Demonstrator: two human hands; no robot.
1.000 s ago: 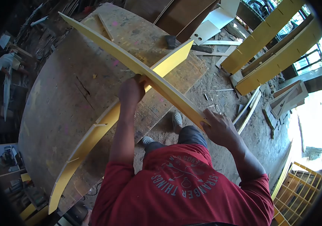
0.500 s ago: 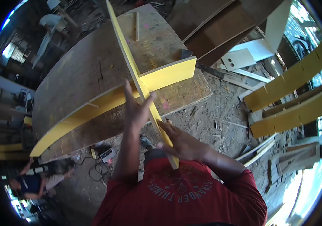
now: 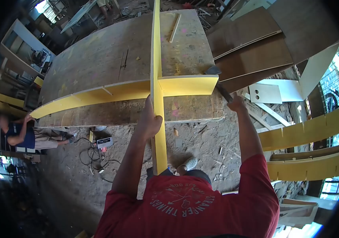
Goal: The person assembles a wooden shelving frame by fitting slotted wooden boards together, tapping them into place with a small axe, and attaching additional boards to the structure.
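Observation:
My left hand [image 3: 150, 121] is closed around the near part of a long yellow board [image 3: 158, 63] that runs away from me across the table. A second yellow board [image 3: 187, 86] stands on edge and crosses it at the table's near side. Its longer part stretches left, where another person [image 3: 24, 133] has a hand at its end. Over at the table's right corner, my right hand [image 3: 237, 103] grips the handle of a dark-headed hammer [image 3: 224, 92]. The hammer's head lies just beyond the crossing board's right end.
The large worn wooden table [image 3: 98, 51] carries a thin wood strip [image 3: 175, 28]. Brown panels [image 3: 252, 55] lean at the right, with slotted yellow boards [image 3: 308, 129] nearer me. A grey box [image 3: 105, 142] and cables [image 3: 92, 156] lie on the dirt floor.
My right hand has left the long board and taken hold of the hammer handle. My left hand has closed on the board. The view has turned, and the other person now reaches the far-left board end.

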